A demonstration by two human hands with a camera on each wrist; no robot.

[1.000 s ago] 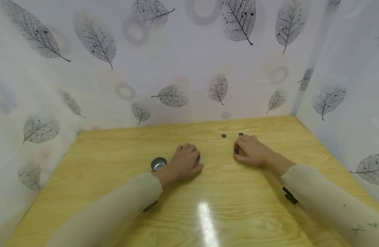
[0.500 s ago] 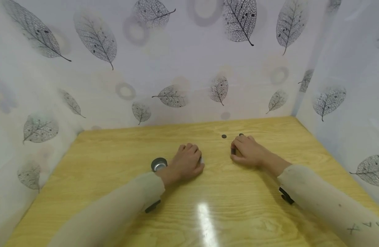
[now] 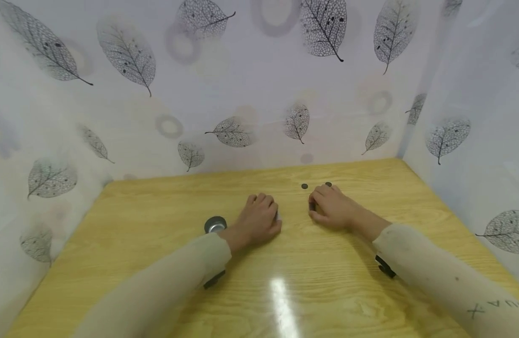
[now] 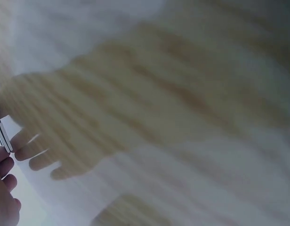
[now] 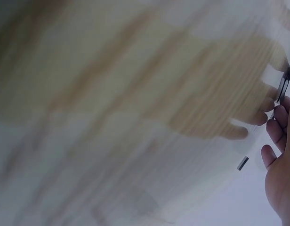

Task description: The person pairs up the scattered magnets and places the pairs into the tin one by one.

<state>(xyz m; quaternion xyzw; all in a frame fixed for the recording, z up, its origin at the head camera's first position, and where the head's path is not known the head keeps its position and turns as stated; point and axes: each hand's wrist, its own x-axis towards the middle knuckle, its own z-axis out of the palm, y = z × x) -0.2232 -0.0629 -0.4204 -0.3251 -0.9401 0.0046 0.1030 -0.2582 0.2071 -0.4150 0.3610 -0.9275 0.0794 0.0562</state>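
My left hand (image 3: pixel 256 219) lies low over the wooden table (image 3: pixel 166 197), fingers curled around a thin silvery piece (image 4: pixel 4 136) with a dark side. Only a pale edge of that piece shows beside the thumb in the head view. To the right, my right hand (image 3: pixel 334 209) pinches a small dark disc (image 3: pixel 312 206) between thumb and fingers. Seen from the right wrist, the disc (image 5: pixel 283 87) is edge-on, dark with a light rim. What kind of pieces these are, I cannot tell. The two hands are apart, with bare wood between them.
Behind the left wrist stands a small round dark-rimmed metal container (image 3: pixel 215 224). Two flat dark discs lie near the back, one (image 3: pixel 304 186) left of the right hand and another (image 3: pixel 329 184) just beyond its knuckles. Leaf-print cloth (image 3: pixel 251 84) encloses the table's back and sides.
My right hand has slid left with its dark disc, and my left hand has shifted slightly right, so the gap between them is narrower. Both keep their hold.
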